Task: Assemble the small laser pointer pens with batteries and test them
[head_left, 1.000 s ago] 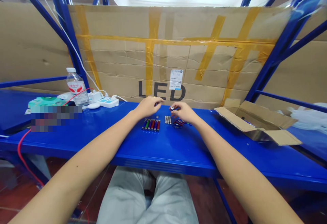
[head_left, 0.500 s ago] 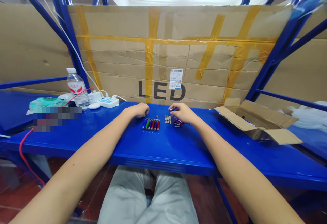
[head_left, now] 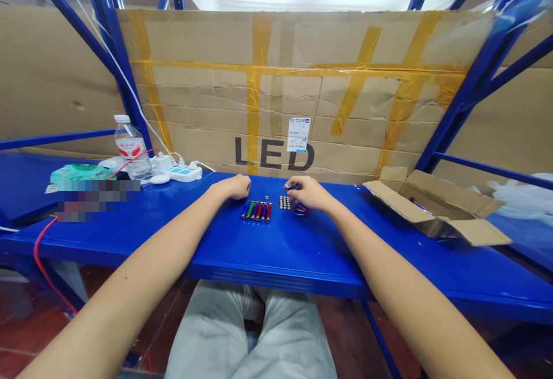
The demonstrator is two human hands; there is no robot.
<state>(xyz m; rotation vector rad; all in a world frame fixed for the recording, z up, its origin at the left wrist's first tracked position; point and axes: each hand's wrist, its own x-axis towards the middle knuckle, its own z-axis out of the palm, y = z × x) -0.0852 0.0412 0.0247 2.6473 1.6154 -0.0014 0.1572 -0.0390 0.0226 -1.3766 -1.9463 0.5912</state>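
Note:
My left hand [head_left: 238,186] rests on the blue table with its fingers curled; whatever may be inside them is hidden. Just in front of it lies a neat row of small shiny metal tubes [head_left: 256,211] in blue, green, purple and red. Between the fingertips of my right hand [head_left: 309,192] is a small dark tube with a silvery round end [head_left: 289,186]. Several little silver button cells [head_left: 284,202] stand in a grid left of that hand. Under it is a small pile of blue and red cords [head_left: 301,209], partly covered. A tiny silver piece [head_left: 266,197] sits beyond the row of tubes.
On the right, an opened cardboard box [head_left: 436,203] stands on the blue table [head_left: 280,252]. A water bottle [head_left: 133,151], a white power strip [head_left: 185,172] and a green packet [head_left: 80,173] occupy the left. Taped cardboard [head_left: 207,108] walls off the back.

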